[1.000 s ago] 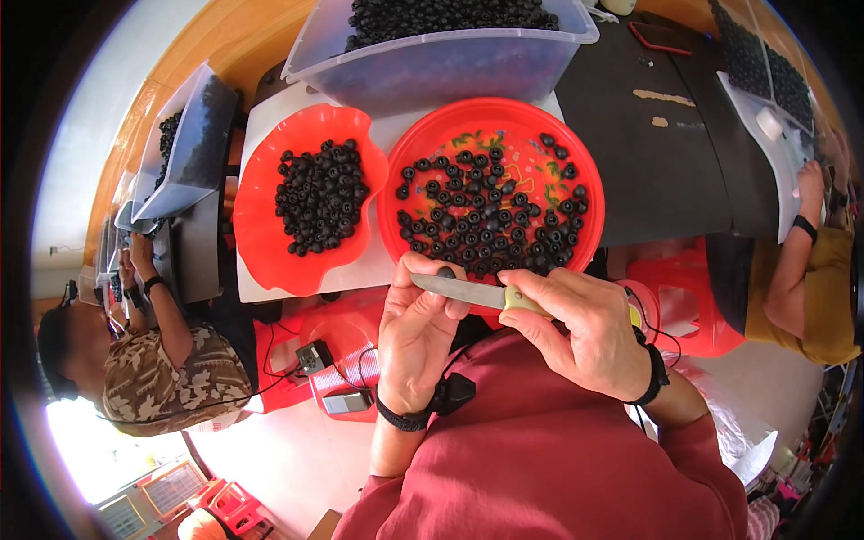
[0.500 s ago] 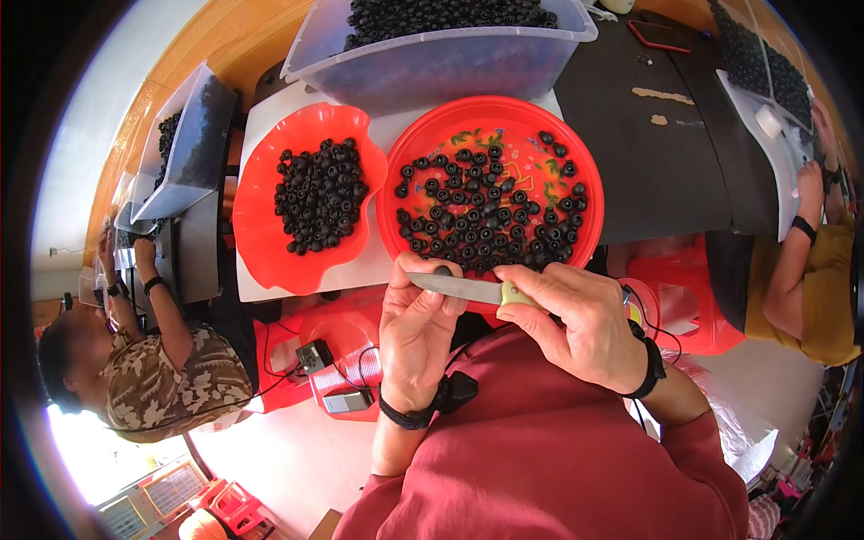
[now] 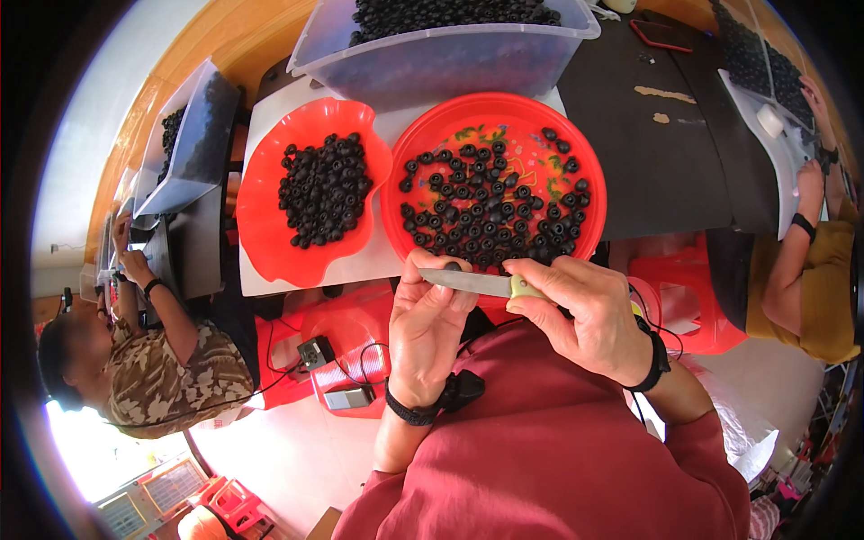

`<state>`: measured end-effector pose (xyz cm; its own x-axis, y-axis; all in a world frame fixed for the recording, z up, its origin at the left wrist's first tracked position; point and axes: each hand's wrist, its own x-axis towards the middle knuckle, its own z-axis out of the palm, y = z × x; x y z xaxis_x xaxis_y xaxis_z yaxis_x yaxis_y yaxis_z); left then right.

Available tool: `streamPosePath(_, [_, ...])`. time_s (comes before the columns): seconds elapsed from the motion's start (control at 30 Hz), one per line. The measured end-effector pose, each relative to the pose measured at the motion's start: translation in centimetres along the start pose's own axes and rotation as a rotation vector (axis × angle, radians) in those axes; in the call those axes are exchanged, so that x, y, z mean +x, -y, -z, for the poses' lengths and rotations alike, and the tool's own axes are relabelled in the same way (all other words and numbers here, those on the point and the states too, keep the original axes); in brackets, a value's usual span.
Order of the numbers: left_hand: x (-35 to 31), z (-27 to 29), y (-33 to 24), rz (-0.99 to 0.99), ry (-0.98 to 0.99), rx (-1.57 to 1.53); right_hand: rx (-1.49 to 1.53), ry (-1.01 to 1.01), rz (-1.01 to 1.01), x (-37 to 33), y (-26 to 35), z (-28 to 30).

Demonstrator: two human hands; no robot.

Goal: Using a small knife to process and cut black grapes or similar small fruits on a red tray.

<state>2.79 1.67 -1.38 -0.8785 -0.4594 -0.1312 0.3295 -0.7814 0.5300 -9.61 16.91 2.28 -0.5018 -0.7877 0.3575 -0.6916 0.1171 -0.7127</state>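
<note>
A small knife (image 3: 481,283) with a pale green handle is gripped in my right hand (image 3: 585,310), its blade pointing left. My left hand (image 3: 428,319) pinches a small black round piece (image 3: 453,266), partly hidden behind the blade and fingers. The blade lies across the left fingertips, against or very close to the piece. Just beyond my hands is a round red tray (image 3: 589,236) with a printed pattern, where many black round pieces (image 3: 472,193) lie spread out, several showing a hollow centre. A scalloped red tray (image 3: 265,202) to its left carries a heap of similar pieces (image 3: 326,191).
A clear plastic bin (image 3: 441,67) full of black pieces stands behind the trays. On the dark table (image 3: 643,171) at right lies a phone (image 3: 661,36). One person (image 3: 180,369) sits at left beside another bin (image 3: 193,135); another (image 3: 801,279) works at right.
The whole view has shifted slightly. My hands keep nearly the same pose, with the knife still across the left fingertips. The person at left has moved their hands a little.
</note>
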Motion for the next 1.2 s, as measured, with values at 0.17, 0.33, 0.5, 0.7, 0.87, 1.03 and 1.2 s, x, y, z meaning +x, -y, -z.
streamPosePath(0.17, [0.0,-0.9,0.0,0.014,-0.051,-0.011,-0.003,-0.016,0.016,-0.1,-0.5,0.1])
streamPosePath(0.33, [-0.4,-0.7,-1.1,-0.034,0.063,0.002,-0.076,-0.142,-0.086,-0.4,-2.3,1.1])
streamPosePath(0.5, [0.1,-0.4,-0.9,-0.034,0.061,0.025,0.030,-0.094,-0.117,-0.6,-1.2,1.4])
streamPosePath(0.7, [0.0,-0.3,-0.7,-0.009,0.016,0.011,0.139,-0.021,-0.097,-0.6,0.6,1.4])
streamPosePath(0.87, [0.1,-0.3,-0.5,0.006,0.051,-0.002,0.082,-0.035,-0.049,-0.7,0.7,0.8])
streamPosePath(1.03, [0.0,-0.5,-0.9,0.011,0.039,0.005,-0.113,-0.033,-0.039,-0.5,0.2,1.0])
streamPosePath(1.2, [0.1,-0.5,-0.9,0.039,0.056,-0.026,0.088,-0.050,-0.110,-0.9,0.1,0.9])
